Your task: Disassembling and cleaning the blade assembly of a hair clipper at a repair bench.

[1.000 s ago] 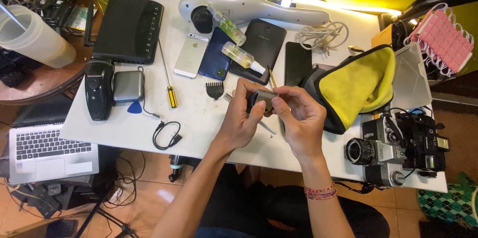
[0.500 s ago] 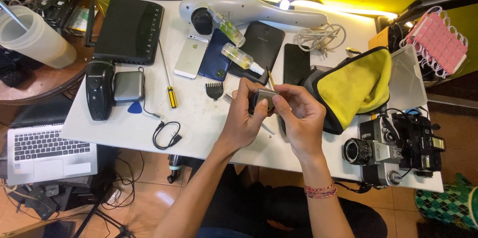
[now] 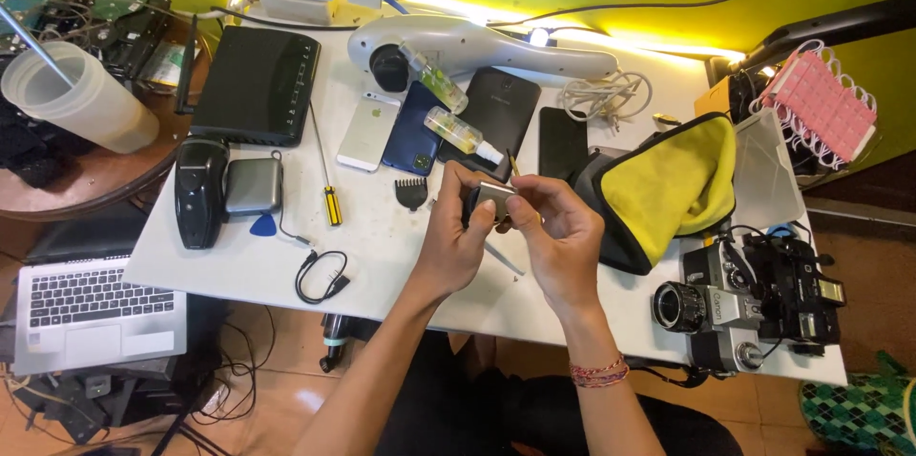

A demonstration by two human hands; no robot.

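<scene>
Both hands meet over the middle of the white table [image 3: 382, 227] on a small grey metallic device [image 3: 494, 196]. My left hand [image 3: 453, 237] grips it from the left, thumb up along its side. My right hand [image 3: 558, 232] pinches its right end with the fingertips; a thin stick pokes up above it. A small black comb attachment [image 3: 411, 193] lies just left of the hands, and a thin white stick [image 3: 503, 260] lies on the table under them.
A yellow-handled screwdriver [image 3: 327, 191], several phones [image 3: 366, 134], two small bottles [image 3: 460, 132], a white handheld appliance [image 3: 468, 46], a black router [image 3: 256, 84], a black pouch with yellow cloth [image 3: 668, 191], a film camera [image 3: 735, 303], a laptop [image 3: 91, 308] and a black cable loop [image 3: 320, 275].
The hands stay on the small grey device with only slight shifts of the fingers. The view has shifted a little; nothing on the table has moved.
</scene>
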